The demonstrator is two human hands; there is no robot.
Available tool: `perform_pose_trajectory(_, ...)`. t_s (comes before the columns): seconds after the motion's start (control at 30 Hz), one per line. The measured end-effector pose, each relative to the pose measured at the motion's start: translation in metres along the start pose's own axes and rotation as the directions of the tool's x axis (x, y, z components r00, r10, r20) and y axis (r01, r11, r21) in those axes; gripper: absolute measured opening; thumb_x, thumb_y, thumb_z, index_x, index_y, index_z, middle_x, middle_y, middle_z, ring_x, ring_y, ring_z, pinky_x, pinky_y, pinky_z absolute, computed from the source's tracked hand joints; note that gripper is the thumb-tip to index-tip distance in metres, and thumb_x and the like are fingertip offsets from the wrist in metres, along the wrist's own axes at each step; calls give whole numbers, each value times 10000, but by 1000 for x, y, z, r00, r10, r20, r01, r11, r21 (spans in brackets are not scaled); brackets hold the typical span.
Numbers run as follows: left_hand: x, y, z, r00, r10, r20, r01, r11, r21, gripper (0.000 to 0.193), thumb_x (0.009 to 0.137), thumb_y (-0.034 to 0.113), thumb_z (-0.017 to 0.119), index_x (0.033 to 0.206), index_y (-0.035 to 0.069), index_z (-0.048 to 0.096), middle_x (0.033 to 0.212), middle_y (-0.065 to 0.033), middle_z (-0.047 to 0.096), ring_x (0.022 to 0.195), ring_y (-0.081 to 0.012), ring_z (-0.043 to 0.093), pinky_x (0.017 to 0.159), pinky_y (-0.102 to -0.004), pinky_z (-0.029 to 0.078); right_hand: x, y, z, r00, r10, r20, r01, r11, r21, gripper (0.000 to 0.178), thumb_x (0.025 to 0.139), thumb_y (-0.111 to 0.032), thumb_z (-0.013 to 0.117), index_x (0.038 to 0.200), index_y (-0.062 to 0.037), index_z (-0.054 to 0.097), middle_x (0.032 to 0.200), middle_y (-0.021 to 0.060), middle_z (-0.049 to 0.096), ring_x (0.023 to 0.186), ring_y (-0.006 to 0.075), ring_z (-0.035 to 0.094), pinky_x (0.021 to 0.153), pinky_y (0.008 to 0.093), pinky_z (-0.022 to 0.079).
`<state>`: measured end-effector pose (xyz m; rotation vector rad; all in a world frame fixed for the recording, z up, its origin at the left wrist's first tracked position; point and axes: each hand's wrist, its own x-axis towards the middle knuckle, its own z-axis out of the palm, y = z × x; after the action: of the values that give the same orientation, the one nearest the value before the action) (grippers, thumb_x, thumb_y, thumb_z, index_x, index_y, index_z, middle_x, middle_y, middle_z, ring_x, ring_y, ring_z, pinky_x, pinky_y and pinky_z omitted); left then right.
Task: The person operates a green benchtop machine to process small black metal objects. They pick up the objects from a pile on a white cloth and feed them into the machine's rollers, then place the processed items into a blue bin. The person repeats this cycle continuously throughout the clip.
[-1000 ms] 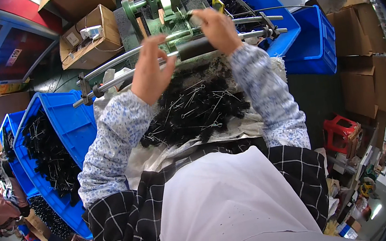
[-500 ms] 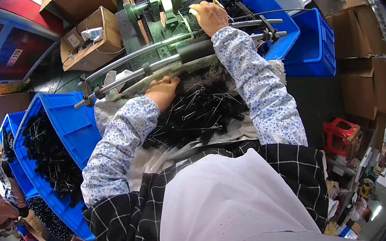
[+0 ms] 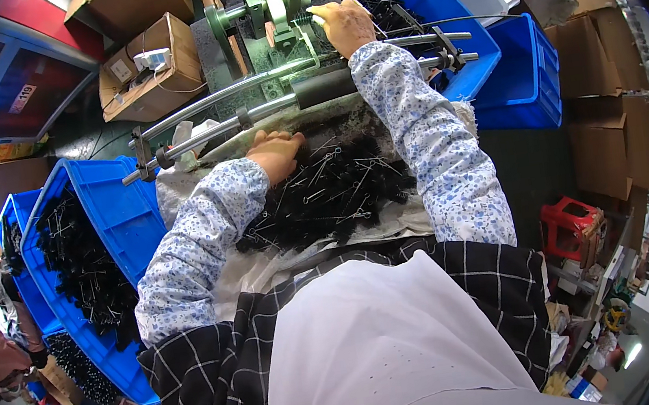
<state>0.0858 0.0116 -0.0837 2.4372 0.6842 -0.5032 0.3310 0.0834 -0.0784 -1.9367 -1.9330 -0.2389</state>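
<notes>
My right hand [image 3: 346, 26] reaches up to the green machine [image 3: 276, 12], its thumb and fingers pinched on a small twisted-wire brush [image 3: 302, 19] with dark bristles. Pale covers show on its fingertips. The brush lies against the machine's front part; its far end is hard to make out. My left hand [image 3: 277, 156] rests at the upper left edge of a pile of black wire brushes [image 3: 331, 193] with looped metal ends. Its fingers are bent and slightly apart, with nothing visible in them. The pile lies on a pale cloth [image 3: 260, 272] before me.
Two metal rods [image 3: 210, 140] with a dark sleeve [image 3: 324, 88] cross between me and the machine. A blue bin [image 3: 125, 216] full of brushes stands left; another blue bin [image 3: 475, 35] is at the right. An open cardboard box [image 3: 155, 102] sits behind, left. A red stool [image 3: 566, 230] stands right.
My right hand has shifted slightly left at the machine, and the dark-bristled brush now shows at its fingertips. My left hand stays at the pile, its fingers slightly moved.
</notes>
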Motion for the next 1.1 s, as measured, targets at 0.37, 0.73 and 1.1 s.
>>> perform_pose_trajectory(0.37, -24, -6, -10, 944, 145, -296, -242, 914, -325, 352, 759, 39, 571, 1099, 70, 482, 1069, -176, 486, 1004, -359, 506, 880, -394, 418, -16, 0, -11, 992, 121, -15, -122, 990, -64, 298, 753, -243, 599, 1010, -92, 612, 927, 70, 626, 972, 246, 544, 808, 405, 398)
perform_pose_trajectory(0.73, -43, 11, -36, 886, 173, -429, -329, 888, -321, 268, 818, 69, 594, 1074, 49, 514, 1073, -130, 501, 939, -286, 554, 829, -352, 459, -5, -56, 4, 998, 38, -42, -43, 991, -123, 240, 754, -239, 575, 959, -128, 632, 841, 87, 633, 910, 265, 568, 744, 419, 414)
perform_pose_trajectory(1.1, -44, 0, -62, 753, 138, -644, -428, 845, -319, 237, 825, 40, 569, 1054, 43, 508, 1043, -143, 553, 933, -292, 587, 786, -343, 494, 3, 21, -30, 958, 210, 194, -182, 972, -152, 233, 803, -279, 556, 986, -173, 655, 985, 56, 628, 969, 267, 566, 805, 441, 418)
